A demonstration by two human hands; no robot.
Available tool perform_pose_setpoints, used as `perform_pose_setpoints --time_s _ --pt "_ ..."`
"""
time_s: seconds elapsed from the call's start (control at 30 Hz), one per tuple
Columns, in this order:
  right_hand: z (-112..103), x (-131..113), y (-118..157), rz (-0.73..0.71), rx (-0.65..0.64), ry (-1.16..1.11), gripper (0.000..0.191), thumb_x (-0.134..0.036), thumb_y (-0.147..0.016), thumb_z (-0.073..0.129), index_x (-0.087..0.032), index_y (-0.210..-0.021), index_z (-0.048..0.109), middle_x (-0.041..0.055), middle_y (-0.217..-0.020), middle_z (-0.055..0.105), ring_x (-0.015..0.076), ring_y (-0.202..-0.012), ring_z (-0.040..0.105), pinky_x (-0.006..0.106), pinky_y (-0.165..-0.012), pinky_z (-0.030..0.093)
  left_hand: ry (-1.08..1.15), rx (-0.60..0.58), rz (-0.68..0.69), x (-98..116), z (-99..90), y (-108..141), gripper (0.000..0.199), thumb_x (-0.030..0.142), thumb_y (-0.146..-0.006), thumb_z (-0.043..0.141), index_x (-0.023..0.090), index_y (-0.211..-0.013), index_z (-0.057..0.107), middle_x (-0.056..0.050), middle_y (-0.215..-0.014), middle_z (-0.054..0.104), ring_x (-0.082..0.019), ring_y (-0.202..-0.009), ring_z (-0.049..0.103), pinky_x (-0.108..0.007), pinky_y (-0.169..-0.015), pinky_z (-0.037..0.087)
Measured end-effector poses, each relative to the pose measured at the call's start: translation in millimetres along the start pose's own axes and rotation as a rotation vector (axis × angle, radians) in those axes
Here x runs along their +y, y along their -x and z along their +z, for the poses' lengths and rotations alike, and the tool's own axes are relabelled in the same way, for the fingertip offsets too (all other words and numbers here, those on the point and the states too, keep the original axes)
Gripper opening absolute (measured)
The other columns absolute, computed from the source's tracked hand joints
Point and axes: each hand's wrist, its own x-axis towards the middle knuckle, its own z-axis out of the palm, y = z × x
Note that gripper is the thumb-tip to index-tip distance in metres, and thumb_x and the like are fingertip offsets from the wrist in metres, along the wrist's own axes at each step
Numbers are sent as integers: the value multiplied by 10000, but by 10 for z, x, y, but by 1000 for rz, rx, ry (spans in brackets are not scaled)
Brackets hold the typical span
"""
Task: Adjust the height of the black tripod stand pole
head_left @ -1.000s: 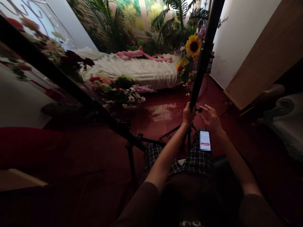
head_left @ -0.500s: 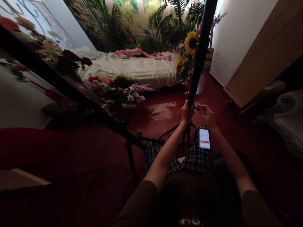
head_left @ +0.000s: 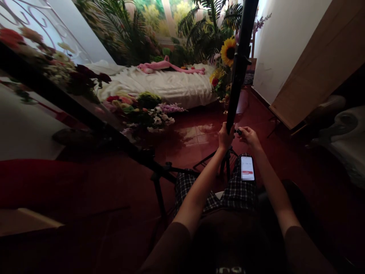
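Observation:
A black stand pole [head_left: 235,83] rises in front of me, leaning slightly right toward its top. My left hand [head_left: 225,136] is wrapped around its lower part. Just right of it, my right hand [head_left: 248,136] pinches a small black knob [head_left: 237,131] that sticks out from the pole's side. Below my hands, the dark legs of the stand [head_left: 227,163] spread over the floor. A phone [head_left: 247,168] with a lit screen lies on my right thigh, on checked shorts [head_left: 236,192].
Another black stand [head_left: 111,135] slants across the left side, close to my left leg. Ahead are a bed with a cream cover [head_left: 171,89], a pink plush toy [head_left: 171,66] and flowers [head_left: 142,108]. A wooden board [head_left: 310,72] leans at right, near a pale ornate chair [head_left: 350,140].
The fingers of my right hand have shifted slightly on the knob, turning at the wrist. My left hand keeps its grip on the pole. The view has tilted very slightly.

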Motion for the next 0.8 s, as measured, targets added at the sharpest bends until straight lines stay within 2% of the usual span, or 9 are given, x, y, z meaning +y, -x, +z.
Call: perform_pose_setpoints --time_s 0.1,0.2,0.33,0.47,0.57,0.7,0.8 --pt "-25 69 54 -133 -3 84 349 -516 -772 699 -204 -863 571 -32 -647 656 101 -494 612 194 -454 495 -5 0 1 3 -1 0 237 423 -915 559 187 -903 565 -1 -686 607 -107 -605 570 -206 -586 383" --pt "-54 162 127 -309 -5 254 458 -658 -825 561 -222 -964 583 -47 -557 620 118 -468 598 206 -466 477 5 -2 1 8 -7 2 239 423 -916 556 184 -918 568 -2 -681 606 -108 -598 569 -206 -582 380" --pt "-102 279 221 -417 -54 479 548 -689 -874 472 -250 -1195 540 -47 -580 642 140 -504 626 223 -526 474 1 2 -12 17 -12 2 250 431 -906 573 181 -901 573 2 -664 594 -110 -586 561 -211 -578 370" --pt "-133 354 230 -504 -4 616 551 -669 -911 429 -263 -1274 512 -48 -595 631 151 -533 624 227 -550 425 -1 6 -16 20 -10 2 250 435 -904 576 185 -910 573 0 -683 604 -111 -598 568 -213 -584 372" --pt "-84 359 187 -558 73 725 513 -656 -941 368 -258 -1201 558 -45 -584 602 149 -529 596 226 -549 374 -1 10 -22 23 -9 3 266 453 -906 567 186 -902 568 1 -674 599 -110 -594 568 -214 -581 376" --pt "51 265 126 -530 214 798 517 -649 -959 302 -249 -905 625 -21 -562 583 160 -558 605 230 -578 376 13 6 -6 28 -16 4 288 473 -915 542 185 -902 556 0 -666 599 -107 -588 567 -214 -583 392" --pt "48 256 126 -470 147 672 486 -632 -960 334 -254 -874 626 -15 -617 639 165 -629 649 233 -653 441 9 -6 2 33 -31 7 305 491 -917 531 187 -893 553 2 -663 592 -105 -591 564 -213 -583 391"
